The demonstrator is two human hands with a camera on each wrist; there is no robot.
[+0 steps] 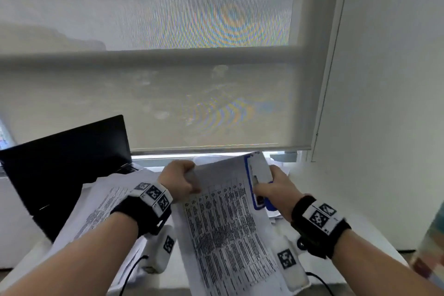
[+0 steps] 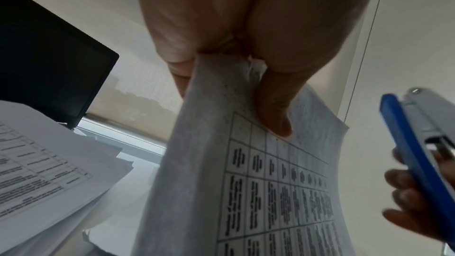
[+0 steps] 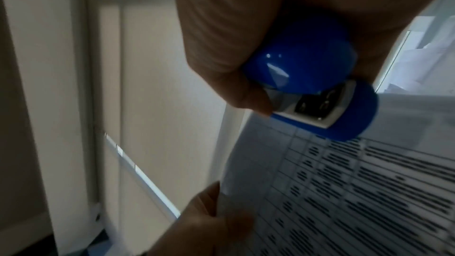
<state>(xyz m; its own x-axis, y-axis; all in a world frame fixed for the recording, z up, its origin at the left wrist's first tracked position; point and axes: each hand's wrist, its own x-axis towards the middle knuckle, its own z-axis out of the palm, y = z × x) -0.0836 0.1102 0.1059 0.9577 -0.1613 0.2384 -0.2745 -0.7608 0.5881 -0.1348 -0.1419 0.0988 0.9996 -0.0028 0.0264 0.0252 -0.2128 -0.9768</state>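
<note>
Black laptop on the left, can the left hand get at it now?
Probably not yet: the left hand pinches the white printed sheets; otherwise the way to the open black laptop looks free.

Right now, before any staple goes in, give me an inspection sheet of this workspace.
Surface: white desk, mostly under paper.
Job's things: printed sheets held up off the desk; blue and grey stapler at their far right corner.
Clutter: pile of printed pages at left; open laptop, screen dark.
Hands: left hand pinches the sheets' top left edge; right hand grips the stapler.
Cables: black cable below the left wrist, another below the right.
Surroundings: lowered roller blind ahead; white wall at right.
</note>
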